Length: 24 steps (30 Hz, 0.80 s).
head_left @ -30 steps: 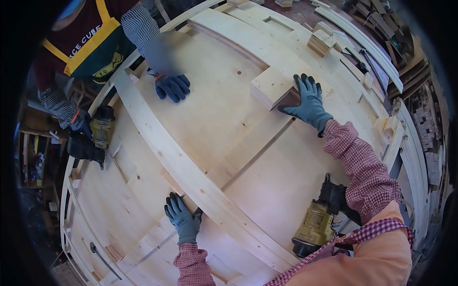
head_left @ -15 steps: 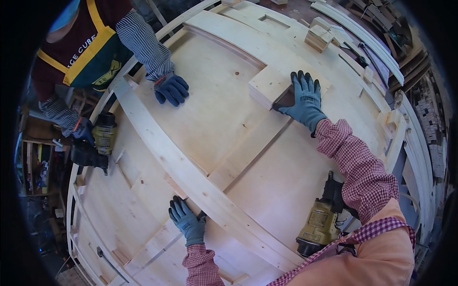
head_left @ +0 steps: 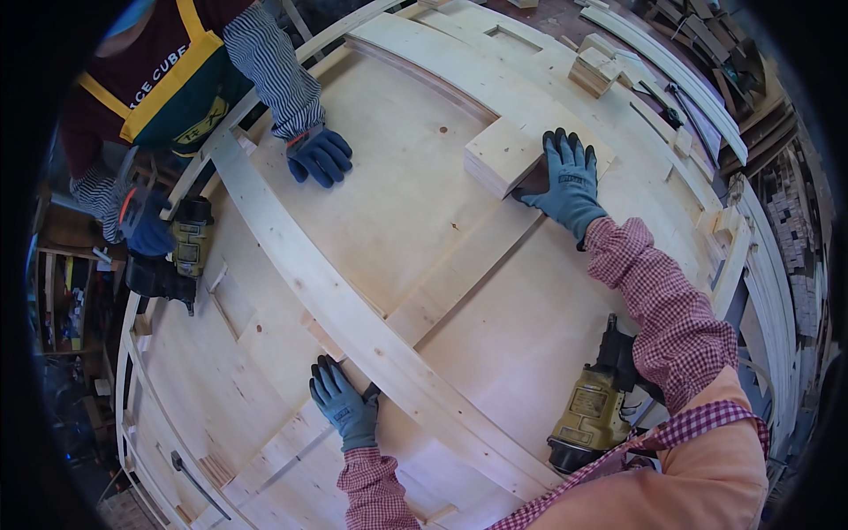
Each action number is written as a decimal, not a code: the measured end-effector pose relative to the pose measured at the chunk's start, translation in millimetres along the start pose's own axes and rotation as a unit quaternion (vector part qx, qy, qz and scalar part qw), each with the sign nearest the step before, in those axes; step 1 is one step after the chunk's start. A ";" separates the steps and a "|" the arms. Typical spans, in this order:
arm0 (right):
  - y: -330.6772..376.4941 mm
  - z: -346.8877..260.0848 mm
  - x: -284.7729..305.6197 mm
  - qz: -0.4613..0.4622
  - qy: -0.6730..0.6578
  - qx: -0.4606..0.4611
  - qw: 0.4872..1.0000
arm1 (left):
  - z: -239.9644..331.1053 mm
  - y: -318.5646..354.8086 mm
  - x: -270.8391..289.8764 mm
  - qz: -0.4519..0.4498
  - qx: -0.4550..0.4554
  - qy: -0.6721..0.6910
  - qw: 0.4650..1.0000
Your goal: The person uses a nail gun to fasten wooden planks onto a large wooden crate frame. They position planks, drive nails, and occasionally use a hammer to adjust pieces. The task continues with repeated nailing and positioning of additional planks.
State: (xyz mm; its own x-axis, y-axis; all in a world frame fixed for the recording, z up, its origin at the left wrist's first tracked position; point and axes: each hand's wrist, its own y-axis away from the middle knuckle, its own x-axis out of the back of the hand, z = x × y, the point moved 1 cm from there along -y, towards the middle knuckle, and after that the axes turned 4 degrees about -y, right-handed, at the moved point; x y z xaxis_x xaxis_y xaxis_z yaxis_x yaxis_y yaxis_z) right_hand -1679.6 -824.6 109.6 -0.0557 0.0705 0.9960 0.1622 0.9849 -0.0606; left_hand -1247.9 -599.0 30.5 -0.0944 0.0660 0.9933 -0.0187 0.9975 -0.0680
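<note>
My right hand (head_left: pixel 570 185), in a blue-grey glove with dark fingertips, lies with fingers spread on pale boards beside a stacked wood block (head_left: pixel 503 152). Its thumb reaches toward the block's near corner. My left hand (head_left: pixel 346 408), in a matching glove, rests against the edge of a long wooden rail (head_left: pixel 331 296), its fingers stretched out beside a small wood piece (head_left: pixel 323 336). Both hands are over a large plywood panel frame (head_left: pixel 521 309). A dark and gold nail gun (head_left: pixel 590 406) lies by my right forearm, held by neither hand.
Across the panel, a co-worker's gloved hand (head_left: pixel 320 157) rests on the plywood. The co-worker's other hand (head_left: pixel 146 223) is at a second nail gun (head_left: pixel 190 238). Small wood blocks (head_left: pixel 594 71) and a black tool (head_left: pixel 667 108) lie at the far right, near stacked strips (head_left: pixel 777 291).
My hands keep nearly the same places. The co-worker's hand at the second nail gun has shifted slightly upward, and the glove's hold looks a little different. The view has moved slightly.
</note>
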 end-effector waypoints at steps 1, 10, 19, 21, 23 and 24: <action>0.7 -0.4 1.7 0.013 0.001 0.004 1.000 | 0.2 -0.3 0.5 0.001 -0.002 -0.001 1.000; 79.5 29.2 -46.4 -0.029 -0.112 0.279 0.953 | 1.4 0.0 0.9 0.008 0.002 0.025 1.000; 62.9 30.3 -75.7 0.085 -0.138 0.237 0.958 | 1.2 0.5 1.9 0.003 0.006 0.017 1.000; 62.9 30.9 -77.0 0.084 -0.148 0.232 0.958 | -0.5 0.7 1.3 -0.003 -0.005 0.007 1.000; 61.7 30.8 -77.1 0.084 -0.152 0.227 0.958 | -0.5 0.3 0.7 -0.001 -0.012 0.002 1.000; 62.0 30.5 -77.4 0.083 -0.155 0.224 0.959 | -0.6 0.2 0.4 0.003 -0.015 0.002 1.000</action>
State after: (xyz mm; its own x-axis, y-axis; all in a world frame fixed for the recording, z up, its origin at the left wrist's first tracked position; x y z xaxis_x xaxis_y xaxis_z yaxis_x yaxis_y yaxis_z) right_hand -1695.3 -764.1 26.8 -0.3664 0.2074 0.9070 -0.2410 0.9204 -0.3078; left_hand -1247.4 -598.8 30.9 -0.0913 0.0728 0.9932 0.0120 0.9973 -0.0720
